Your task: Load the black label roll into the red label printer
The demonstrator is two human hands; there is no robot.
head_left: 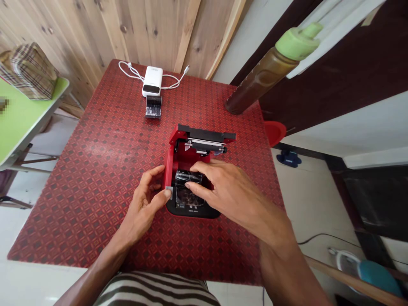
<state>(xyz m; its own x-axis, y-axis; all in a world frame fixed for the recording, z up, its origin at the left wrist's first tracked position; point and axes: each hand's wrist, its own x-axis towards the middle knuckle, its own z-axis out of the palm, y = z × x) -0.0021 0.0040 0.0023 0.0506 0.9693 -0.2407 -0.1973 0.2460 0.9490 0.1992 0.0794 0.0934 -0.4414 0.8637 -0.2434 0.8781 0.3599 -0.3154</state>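
A red and black label printer (169, 178) stands on the table with its lid (205, 135) raised. In its bay lies a glossy black roll (183, 176), and a dark printed strip (188, 196) from it covers part of the front. My right hand (229, 191) reaches in from the right, thumb and forefinger closed on the roll; its other fingers are hidden behind. On the other side, my left hand (148, 197) steadies the printer's left wall, thumb on the top edge by a small grey tab (169, 193) and fingers curled along the outside.
Farther back on the red patterned table (95, 170) lie a white power bank (153, 78) with a white cable and a second small black roll (153, 106). A tall brown bottle (261, 76) with a green cap stands at back right. A checked bag (35, 70) rests on a green table (19, 119).
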